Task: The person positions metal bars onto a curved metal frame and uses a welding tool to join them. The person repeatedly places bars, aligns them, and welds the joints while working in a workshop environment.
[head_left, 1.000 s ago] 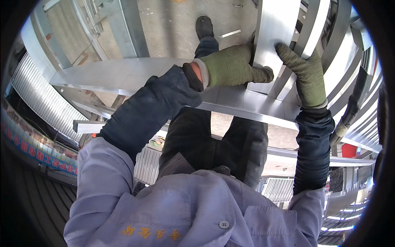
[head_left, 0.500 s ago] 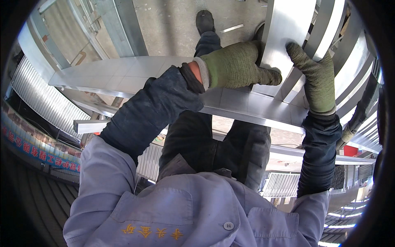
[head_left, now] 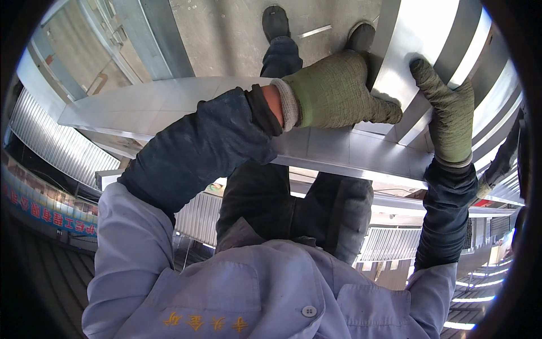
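Nearest, a lavender work shirt (head_left: 214, 282) gives way to dark sleeves (head_left: 197, 141), then the gloved left hand (head_left: 333, 93), thumb along the face of a wide metal bar (head_left: 411, 53) and fingers out of sight at its left edge. Opposite, the gloved right hand (head_left: 451, 113) sets its thumb, spread from its fingers, at the bar's right edge beside narrower slats (head_left: 473, 48); with fingertips hidden, I cannot tell how firmly either grips. Beyond the flat metal beam (head_left: 327, 144) meeting the bar's near end, dark shoes (head_left: 275, 22) rest on the floor (head_left: 231, 34).
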`<move>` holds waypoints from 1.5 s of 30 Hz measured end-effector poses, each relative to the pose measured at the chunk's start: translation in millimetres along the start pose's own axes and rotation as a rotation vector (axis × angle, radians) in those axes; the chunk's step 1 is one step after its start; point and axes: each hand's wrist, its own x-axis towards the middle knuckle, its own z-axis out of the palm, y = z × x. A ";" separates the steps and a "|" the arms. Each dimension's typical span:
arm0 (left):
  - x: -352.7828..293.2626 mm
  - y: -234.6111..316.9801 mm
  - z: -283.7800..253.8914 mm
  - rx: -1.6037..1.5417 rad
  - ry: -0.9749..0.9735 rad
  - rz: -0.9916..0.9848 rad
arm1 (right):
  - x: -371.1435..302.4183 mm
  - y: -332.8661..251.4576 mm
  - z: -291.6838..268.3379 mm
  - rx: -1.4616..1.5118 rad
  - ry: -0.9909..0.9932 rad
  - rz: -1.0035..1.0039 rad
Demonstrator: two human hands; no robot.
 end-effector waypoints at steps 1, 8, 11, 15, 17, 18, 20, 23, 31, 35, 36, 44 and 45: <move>0.2 -1.5 1.8 0.004 -0.001 0.005 | -1.5 -0.4 -0.1 0.014 0.002 0.004; 5.7 -10.1 7.0 0.042 -0.006 0.060 | -1.6 -11.5 5.6 0.010 0.083 0.085; 6.6 -10.9 6.4 0.041 -0.015 0.073 | -2.3 -9.1 6.1 -0.010 0.090 0.048; 5.2 -1.3 2.2 0.054 -0.047 0.041 | -0.4 -5.9 2.1 0.053 0.035 0.084; 1.8 8.9 -3.7 0.096 -0.092 -0.072 | -2.7 4.3 -0.1 0.024 -0.005 0.009; 3.0 6.7 -2.6 0.108 -0.080 -0.053 | -3.6 6.7 -1.6 -0.025 -0.033 -0.041; 3.8 2.0 0.1 0.067 -0.071 -0.029 | -4.1 11.4 -5.4 -0.118 -0.079 -0.146; 0.8 2.0 3.5 -0.221 -0.109 -0.037 | -7.6 18.8 -8.3 -0.257 -0.111 -0.256; 2.5 12.2 -5.2 0.007 -0.142 -0.085 | -4.2 8.9 0.3 0.078 0.012 -0.005; 2.2 7.5 1.6 0.155 -0.054 -0.029 | -5.1 24.9 -1.9 -0.347 0.007 -0.382; 2.8 6.8 1.9 0.177 -0.066 -0.024 | -6.6 25.3 -1.6 -0.404 0.002 -0.401; 5.2 -2.2 2.0 0.181 -0.109 0.077 | -7.9 23.8 0.3 -0.293 0.014 -0.336; 4.9 2.1 -0.2 0.164 -0.124 0.045 | -8.4 22.9 1.0 -0.303 0.024 -0.335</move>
